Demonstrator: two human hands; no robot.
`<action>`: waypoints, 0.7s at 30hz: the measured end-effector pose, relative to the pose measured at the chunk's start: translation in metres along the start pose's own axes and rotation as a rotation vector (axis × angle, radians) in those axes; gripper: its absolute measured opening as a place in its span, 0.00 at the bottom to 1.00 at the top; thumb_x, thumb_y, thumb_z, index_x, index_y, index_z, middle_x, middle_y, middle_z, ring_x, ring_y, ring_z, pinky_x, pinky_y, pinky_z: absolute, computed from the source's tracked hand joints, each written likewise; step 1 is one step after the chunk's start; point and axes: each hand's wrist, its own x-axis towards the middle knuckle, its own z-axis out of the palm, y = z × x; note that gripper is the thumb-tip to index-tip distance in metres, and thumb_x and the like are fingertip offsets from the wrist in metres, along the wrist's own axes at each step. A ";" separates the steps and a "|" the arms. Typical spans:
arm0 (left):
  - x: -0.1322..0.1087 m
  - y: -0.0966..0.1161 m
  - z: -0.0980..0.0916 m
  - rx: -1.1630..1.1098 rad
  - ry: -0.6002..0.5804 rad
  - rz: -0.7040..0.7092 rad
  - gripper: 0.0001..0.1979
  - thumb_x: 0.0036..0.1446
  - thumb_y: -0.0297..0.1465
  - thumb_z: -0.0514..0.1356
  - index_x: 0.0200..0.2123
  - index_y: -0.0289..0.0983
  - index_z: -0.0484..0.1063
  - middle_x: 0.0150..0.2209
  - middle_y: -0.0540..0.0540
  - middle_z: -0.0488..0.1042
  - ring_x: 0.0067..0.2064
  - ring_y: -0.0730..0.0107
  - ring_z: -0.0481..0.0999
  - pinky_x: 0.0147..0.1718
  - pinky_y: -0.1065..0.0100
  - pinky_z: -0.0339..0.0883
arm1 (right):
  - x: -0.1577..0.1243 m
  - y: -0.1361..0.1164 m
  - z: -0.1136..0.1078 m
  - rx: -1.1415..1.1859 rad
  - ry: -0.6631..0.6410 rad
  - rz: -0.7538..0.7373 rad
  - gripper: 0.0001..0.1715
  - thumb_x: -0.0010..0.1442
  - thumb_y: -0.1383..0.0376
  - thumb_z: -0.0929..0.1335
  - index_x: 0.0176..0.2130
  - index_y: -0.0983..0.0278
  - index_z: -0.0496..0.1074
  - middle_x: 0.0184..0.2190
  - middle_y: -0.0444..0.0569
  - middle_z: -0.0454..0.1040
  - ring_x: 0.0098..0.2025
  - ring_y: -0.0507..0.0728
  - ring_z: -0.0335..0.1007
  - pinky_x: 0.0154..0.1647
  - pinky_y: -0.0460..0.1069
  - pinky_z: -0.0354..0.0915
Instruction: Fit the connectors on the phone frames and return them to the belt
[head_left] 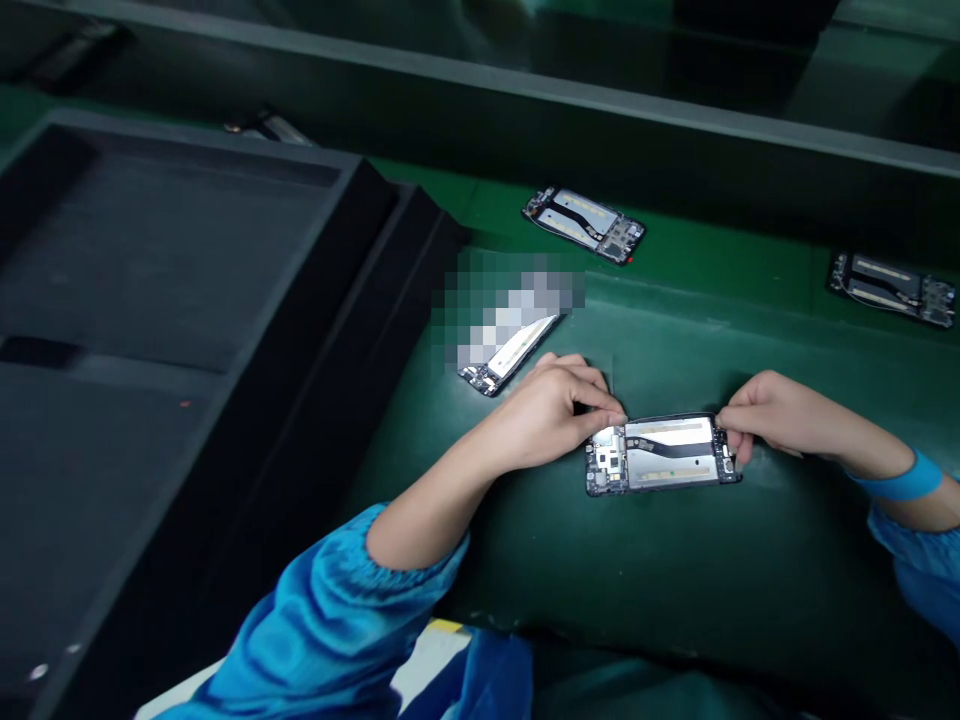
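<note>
An opened phone [670, 452] lies in front of me on the green mat, its circuit board at the left end and a black ribbon cable across its middle. My left hand [562, 405] is closed in a pinch at the upper left corner of this phone. At its upper right corner my right hand [769, 415], with a blue band at the wrist, is also pinched, fingers touching the phone's end. Whatever lies between the fingertips of either hand is too small to make out. Just beyond my left hand lies another opened phone [517, 345], tilted and partly pixelated.
Farther back on the green mat [540, 560] lie two more opened phones [585, 224] [892, 288]. A large black tray [300, 360] with raised walls fills the left side. A long ledge [480, 75] runs across the back, and part of another device [274, 128] shows behind the tray.
</note>
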 end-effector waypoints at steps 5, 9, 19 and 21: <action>0.000 0.001 0.000 0.000 0.009 -0.024 0.08 0.65 0.34 0.62 0.37 0.43 0.83 0.37 0.50 0.80 0.43 0.64 0.74 0.51 0.59 0.60 | 0.001 0.000 0.000 0.003 0.004 0.043 0.16 0.55 0.61 0.67 0.20 0.64 0.77 0.22 0.52 0.79 0.13 0.47 0.52 0.12 0.44 0.45; 0.003 0.001 -0.001 0.010 -0.018 -0.015 0.10 0.65 0.36 0.61 0.37 0.42 0.83 0.37 0.47 0.81 0.43 0.63 0.74 0.50 0.57 0.59 | 0.003 0.002 0.001 0.010 0.007 0.067 0.16 0.54 0.61 0.68 0.21 0.64 0.77 0.22 0.52 0.79 0.13 0.47 0.52 0.11 0.43 0.45; 0.015 0.005 -0.005 0.073 -0.090 0.038 0.09 0.65 0.34 0.62 0.36 0.44 0.83 0.36 0.49 0.80 0.43 0.63 0.73 0.49 0.58 0.55 | 0.004 0.001 0.003 0.015 0.021 0.016 0.17 0.56 0.64 0.66 0.20 0.64 0.77 0.21 0.51 0.78 0.15 0.49 0.58 0.15 0.43 0.48; 0.018 0.006 -0.004 0.081 -0.098 0.039 0.09 0.64 0.33 0.61 0.37 0.44 0.83 0.36 0.50 0.80 0.43 0.63 0.73 0.49 0.58 0.55 | 0.004 0.002 0.003 0.018 0.017 -0.005 0.17 0.57 0.64 0.67 0.20 0.64 0.78 0.21 0.52 0.78 0.17 0.50 0.63 0.17 0.43 0.52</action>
